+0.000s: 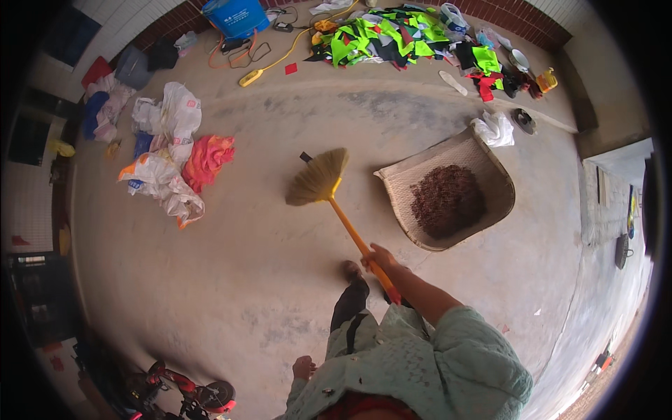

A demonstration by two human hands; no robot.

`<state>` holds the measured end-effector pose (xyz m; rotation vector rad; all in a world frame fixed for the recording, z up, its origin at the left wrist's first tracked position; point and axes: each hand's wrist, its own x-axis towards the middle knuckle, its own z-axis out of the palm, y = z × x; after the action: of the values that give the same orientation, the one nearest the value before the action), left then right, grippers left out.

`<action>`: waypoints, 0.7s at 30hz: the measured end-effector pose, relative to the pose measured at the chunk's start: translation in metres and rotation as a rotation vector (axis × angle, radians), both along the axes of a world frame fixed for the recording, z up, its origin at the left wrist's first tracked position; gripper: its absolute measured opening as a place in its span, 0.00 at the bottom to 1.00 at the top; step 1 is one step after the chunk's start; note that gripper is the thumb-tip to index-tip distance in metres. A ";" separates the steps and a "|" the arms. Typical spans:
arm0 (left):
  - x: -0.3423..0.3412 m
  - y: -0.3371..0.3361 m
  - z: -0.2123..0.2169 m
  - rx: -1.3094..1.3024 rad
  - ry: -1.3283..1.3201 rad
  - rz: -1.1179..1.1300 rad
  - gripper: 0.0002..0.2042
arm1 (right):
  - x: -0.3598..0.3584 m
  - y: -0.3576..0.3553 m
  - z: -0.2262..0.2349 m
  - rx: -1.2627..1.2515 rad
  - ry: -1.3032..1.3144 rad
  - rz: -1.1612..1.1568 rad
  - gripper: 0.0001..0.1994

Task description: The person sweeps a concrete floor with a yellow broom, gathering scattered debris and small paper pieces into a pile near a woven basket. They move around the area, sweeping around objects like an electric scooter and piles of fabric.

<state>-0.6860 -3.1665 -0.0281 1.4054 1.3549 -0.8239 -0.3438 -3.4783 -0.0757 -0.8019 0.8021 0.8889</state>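
Observation:
My right hand (378, 260) is wrapped round the orange handle of a broom (348, 227). The broom's fan-shaped straw head (318, 178) rests on the concrete floor ahead of me, beside a small dark scrap (306, 157). Low at my left side hangs my left hand (304, 367), its fingers curled in and nothing visible in them. To the right of the broom lies a wide woven bamboo basket (401, 183), open on one side, with a heap of small reddish-brown dried pieces (449, 201) in it.
Crumpled plastic sacks (178, 115) and a red bag (208, 162) lie on the left. At the back are a pile of green and dark cloth scraps (392, 38), a blue bucket (236, 17) and a yellow power strip (250, 78). A red bicycle (189, 388) stands at lower left.

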 end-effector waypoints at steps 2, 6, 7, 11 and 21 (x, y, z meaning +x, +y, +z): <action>0.022 -0.004 0.008 -0.002 -0.032 0.062 0.14 | -0.032 -0.024 0.030 -0.020 -0.019 0.078 0.23; 0.068 -0.007 0.034 0.030 -0.158 -0.215 0.13 | -0.081 -0.060 0.069 0.078 0.118 0.040 0.29; 0.064 -0.002 0.025 0.025 -0.209 -0.195 0.13 | -0.087 -0.074 0.079 0.135 0.167 0.029 0.28; 0.074 -0.002 0.035 0.033 -0.182 -0.165 0.13 | -0.112 -0.114 0.137 0.158 0.019 0.184 0.27; 0.036 -0.008 0.013 0.023 -0.058 -0.002 0.13 | -0.039 -0.071 0.121 0.145 -0.393 0.201 0.27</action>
<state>-0.6504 -3.1744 -0.0155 1.4382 1.3227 -0.7658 -0.3830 -3.5495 0.0450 -0.9027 0.3127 0.9173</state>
